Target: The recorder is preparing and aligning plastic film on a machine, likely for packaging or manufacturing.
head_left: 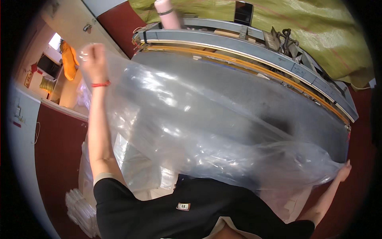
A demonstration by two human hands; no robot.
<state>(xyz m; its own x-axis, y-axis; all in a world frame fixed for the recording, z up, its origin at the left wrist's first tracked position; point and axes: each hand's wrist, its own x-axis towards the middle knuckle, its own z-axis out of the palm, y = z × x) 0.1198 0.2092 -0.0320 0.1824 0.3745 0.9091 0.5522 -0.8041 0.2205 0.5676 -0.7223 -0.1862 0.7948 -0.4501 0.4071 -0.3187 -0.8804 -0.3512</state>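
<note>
A large sheet of clear plastic film (191, 115) stretches between my two hands, slack and wrinkled along its near side. Raised at the upper left, my left hand (94, 59) is closed on one end of it, a red cord round the wrist. Far out at the lower right, my right hand (344, 171) grips the opposite end. Beneath the film lies a broad grey work table (318, 123), seen partly through the plastic. The film's near part hangs in front of my body.
A long metal machine frame (223, 42) with yellow strips spans the table's far side. A pink bottle (167, 14) stands on it, at the left. Stacked clear plastic (139, 167) lies at the near left, more bundled plastic (81, 211) below. An open door (75, 24) is at the left.
</note>
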